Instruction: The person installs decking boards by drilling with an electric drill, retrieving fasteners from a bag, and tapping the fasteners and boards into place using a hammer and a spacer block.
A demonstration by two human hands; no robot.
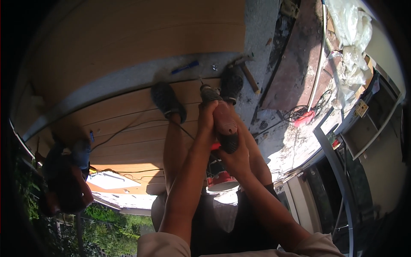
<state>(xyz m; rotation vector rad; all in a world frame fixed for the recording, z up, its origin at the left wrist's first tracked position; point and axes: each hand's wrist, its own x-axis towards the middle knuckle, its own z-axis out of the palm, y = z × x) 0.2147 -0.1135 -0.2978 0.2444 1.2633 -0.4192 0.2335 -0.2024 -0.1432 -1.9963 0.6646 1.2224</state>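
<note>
With both hands I hold a red-and-grey power drill [225,118] over the floor between my feet. My left hand [207,115] wraps round its front part, behind the chuck. Around the black rear handle [229,143] my right hand [238,156] is closed; the trigger is hidden. The chuck [208,91] points away from me, and its thin bit ends near the edge of the wooden planks [141,103]. Just past that edge lie a blue hand tool [185,67] and small shiny metal pieces [214,67]. A hammer [249,78] rests beside my right shoe [232,83].
A black cable [128,127] crosses the planks. A large brown board [145,30] lies ahead. Another person [68,180] is at the left. To the right are a red cable-fed box [305,118], a white pipe [317,68], and clear plastic sheeting [354,51].
</note>
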